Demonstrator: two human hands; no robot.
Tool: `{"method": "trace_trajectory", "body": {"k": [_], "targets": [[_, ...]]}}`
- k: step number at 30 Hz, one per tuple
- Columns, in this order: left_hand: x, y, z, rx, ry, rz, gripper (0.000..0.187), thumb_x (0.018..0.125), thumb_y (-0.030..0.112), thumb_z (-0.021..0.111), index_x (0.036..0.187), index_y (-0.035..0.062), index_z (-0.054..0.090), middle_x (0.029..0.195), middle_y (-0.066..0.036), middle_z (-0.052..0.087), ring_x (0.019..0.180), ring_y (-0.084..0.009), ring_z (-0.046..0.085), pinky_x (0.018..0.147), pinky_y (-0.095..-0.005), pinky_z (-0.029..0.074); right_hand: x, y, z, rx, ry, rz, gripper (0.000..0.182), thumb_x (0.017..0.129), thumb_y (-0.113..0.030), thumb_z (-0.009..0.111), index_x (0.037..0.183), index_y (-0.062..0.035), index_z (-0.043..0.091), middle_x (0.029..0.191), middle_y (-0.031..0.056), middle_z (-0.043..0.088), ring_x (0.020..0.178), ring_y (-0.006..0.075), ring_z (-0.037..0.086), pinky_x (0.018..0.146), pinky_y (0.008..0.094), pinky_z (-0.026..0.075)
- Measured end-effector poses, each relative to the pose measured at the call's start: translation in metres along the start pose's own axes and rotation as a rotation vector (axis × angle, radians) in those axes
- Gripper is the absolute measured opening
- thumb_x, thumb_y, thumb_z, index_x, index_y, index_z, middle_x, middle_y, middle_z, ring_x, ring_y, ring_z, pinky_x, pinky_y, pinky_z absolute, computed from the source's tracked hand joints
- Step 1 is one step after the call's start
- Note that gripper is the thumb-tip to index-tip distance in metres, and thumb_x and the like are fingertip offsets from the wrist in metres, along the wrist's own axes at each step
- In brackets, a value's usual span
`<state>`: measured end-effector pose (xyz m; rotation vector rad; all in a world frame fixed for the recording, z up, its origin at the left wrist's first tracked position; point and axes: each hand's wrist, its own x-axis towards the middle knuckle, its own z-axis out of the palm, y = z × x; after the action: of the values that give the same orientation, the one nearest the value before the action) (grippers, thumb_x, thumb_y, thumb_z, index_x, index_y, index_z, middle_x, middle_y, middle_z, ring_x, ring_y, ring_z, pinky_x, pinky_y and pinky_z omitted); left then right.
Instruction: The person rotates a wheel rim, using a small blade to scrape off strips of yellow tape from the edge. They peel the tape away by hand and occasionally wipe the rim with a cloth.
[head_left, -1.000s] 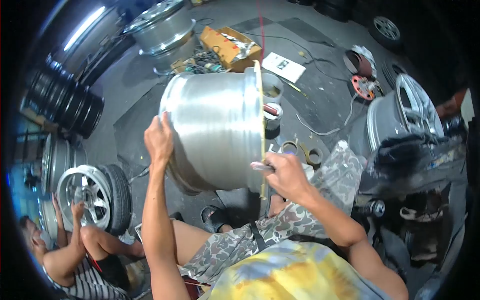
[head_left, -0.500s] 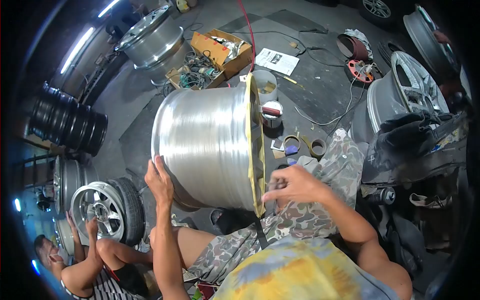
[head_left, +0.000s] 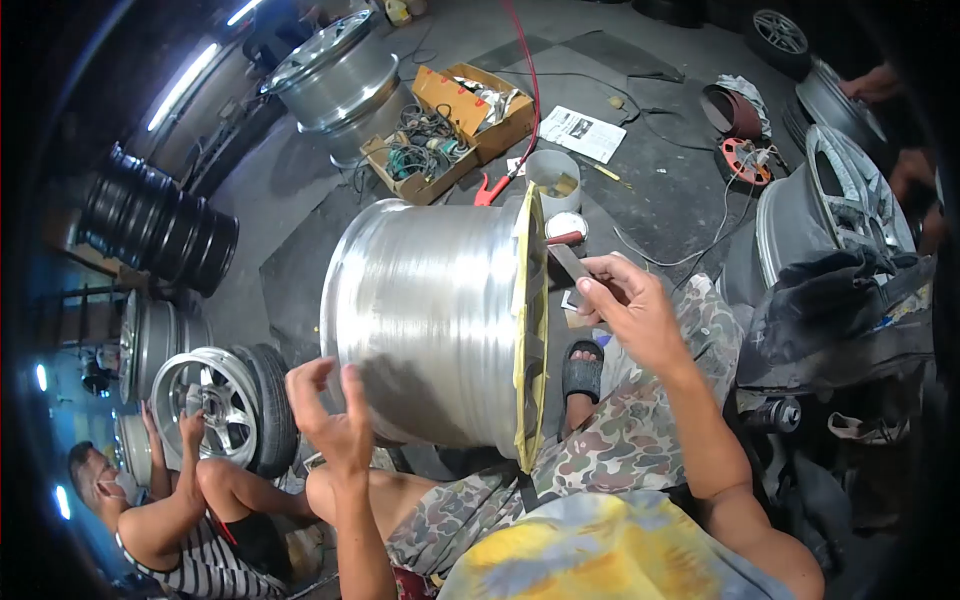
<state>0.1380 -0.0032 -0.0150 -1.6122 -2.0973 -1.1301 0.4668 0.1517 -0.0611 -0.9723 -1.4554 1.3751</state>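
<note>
A bare-metal wheel rim [head_left: 430, 300] lies on its side before me, its right edge wrapped in yellow masking tape [head_left: 530, 380]. At its lower left side, my left hand [head_left: 335, 415] is open, with thumb and fingers spread apart close to the barrel. My right hand [head_left: 635, 315] is raised beside the taped edge and pinches a small flat grey strip [head_left: 570, 263]. A round can [head_left: 566, 228] with a red-brown stick-like piece across its top stands just beyond the strip.
A grey bucket [head_left: 553, 172], a red air hose [head_left: 528, 85] and boxes of cables [head_left: 425, 150] lie beyond the rim. Another person [head_left: 170, 520] sits at left by a spoked wheel [head_left: 205, 412]. More wheels [head_left: 800, 225] stand at right.
My right hand has moved up along the taped edge, and the flat strip now shows in its fingers. My left hand has come off the rim's side and spread. The rim appears lower and farther right.
</note>
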Motion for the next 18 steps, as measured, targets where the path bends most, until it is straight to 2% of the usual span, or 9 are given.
{"method": "trace_trajectory", "body": {"k": [2, 4, 6, 7, 9, 12, 16, 17, 18], "targets": [[0.007, 0.043, 0.009, -0.167, -0.11, 0.058, 0.017, 0.093, 0.006, 0.077, 0.105, -0.0007, 0.067, 0.089, -0.01, 0.065, 0.079, -0.0185, 0.063, 0.071, -0.032, 0.049, 0.0, -0.005, 0.013, 0.063, -0.002, 0.051, 0.027, 0.105, -0.016, 0.07, 0.125, 0.0012, 0.072, 0.093, 0.0027, 0.07, 0.074, 0.0081, 0.068, 0.063, 0.0245, 0.055], [0.008, 0.08, 0.026, -0.289, -0.215, 0.118, 0.019, 0.09, 0.008, 0.083, 0.099, 0.0006, 0.069, 0.075, -0.005, 0.064, 0.064, -0.0146, 0.059, 0.059, -0.0303, 0.046, 0.0, -0.008, 0.022, 0.089, -0.011, 0.07, 0.027, 0.105, -0.017, 0.071, 0.125, 0.0005, 0.072, 0.087, 0.0019, 0.072, 0.07, 0.0079, 0.069, 0.059, 0.0244, 0.054], [0.019, 0.115, 0.04, -0.382, -0.458, -0.059, 0.027, 0.089, 0.021, 0.088, 0.094, 0.0014, 0.07, 0.064, -0.003, 0.062, 0.057, -0.012, 0.057, 0.054, -0.0305, 0.045, -0.003, -0.008, 0.026, 0.134, 0.025, 0.121, 0.029, 0.104, -0.017, 0.071, 0.127, -0.0002, 0.072, 0.088, 0.002, 0.072, 0.068, 0.0065, 0.067, 0.057, 0.0231, 0.053], [0.026, 0.122, 0.051, -0.385, -0.457, -0.063, 0.027, 0.089, 0.021, 0.088, 0.094, 0.0014, 0.07, 0.064, -0.003, 0.062, 0.057, -0.012, 0.057, 0.054, -0.0305, 0.045, -0.003, -0.009, 0.028, 0.13, 0.024, 0.123, 0.029, 0.104, -0.017, 0.071, 0.127, -0.0002, 0.072, 0.088, 0.002, 0.072, 0.068, 0.0065, 0.067, 0.057, 0.0231, 0.053], [0.042, 0.128, 0.072, -0.308, -0.586, -0.095, 0.039, 0.088, 0.033, 0.089, 0.088, -0.0004, 0.069, 0.061, -0.003, 0.061, 0.056, -0.0091, 0.056, 0.052, -0.0291, 0.044, -0.003, -0.011, 0.032, 0.19, 0.058, 0.067, 0.031, 0.104, -0.018, 0.072, 0.13, -0.0009, 0.072, 0.085, 0.0007, 0.071, 0.066, 0.0051, 0.065, 0.057, 0.0224, 0.052], [0.058, 0.124, 0.098, -0.314, -0.671, -0.176, 0.048, 0.087, 0.042, 0.089, 0.084, -0.0008, 0.068, 0.059, -0.003, 0.06, 0.054, -0.0069, 0.054, 0.05, -0.0282, 0.042, 0.002, -0.007, 0.033, 0.151, 0.078, 0.034, 0.034, 0.103, -0.017, 0.073, 0.133, -0.0011, 0.071, 0.082, -0.0009, 0.068, 0.064, 0.0042, 0.062, 0.056, 0.022, 0.051], [0.064, 0.108, 0.117, -0.539, -0.754, -0.237, 0.045, 0.093, 0.039, 0.085, 0.077, 0.0014, 0.067, 0.059, 0.001, 0.061, 0.051, -0.0054, 0.052, 0.047, -0.0255, 0.038, 0.004, -0.002, 0.03, 0.082, 0.065, 0.013, 0.035, 0.102, -0.016, 0.074, 0.135, -0.0019, 0.071, 0.077, -0.0022, 0.065, 0.062, 0.0035, 0.06, 0.056, 0.0226, 0.05], [0.064, 0.102, 0.121, -0.541, -0.758, -0.188, 0.041, 0.1, 0.036, 0.078, 0.078, 0.0024, 0.068, 0.059, 0.001, 0.061, 0.051, -0.005, 0.052, 0.046, -0.0255, 0.037, 0.004, -0.003, 0.03, 0.033, 0.061, 0.003, 0.036, 0.102, -0.015, 0.074, 0.135, -0.0023, 0.071, 0.074, -0.0028, 0.062, 0.061, 0.0033, 0.059, 0.055, 0.0232, 0.048], [0.068, 0.101, 0.12, -0.541, -0.757, -0.188, 0.041, 0.1, 0.036, 0.078, 0.078, 0.0024, 0.068, 0.059, 0.001, 0.061, 0.051, -0.005, 0.052, 0.046, -0.0255, 0.037, 0.005, -0.004, 0.03, -0.014, 0.055, -0.01, 0.036, 0.101, -0.014, 0.075, 0.135, -0.0027, 0.071, 0.071, -0.0033, 0.06, 0.061, 0.0031, 0.058, 0.055, 0.0238, 0.047]]}}
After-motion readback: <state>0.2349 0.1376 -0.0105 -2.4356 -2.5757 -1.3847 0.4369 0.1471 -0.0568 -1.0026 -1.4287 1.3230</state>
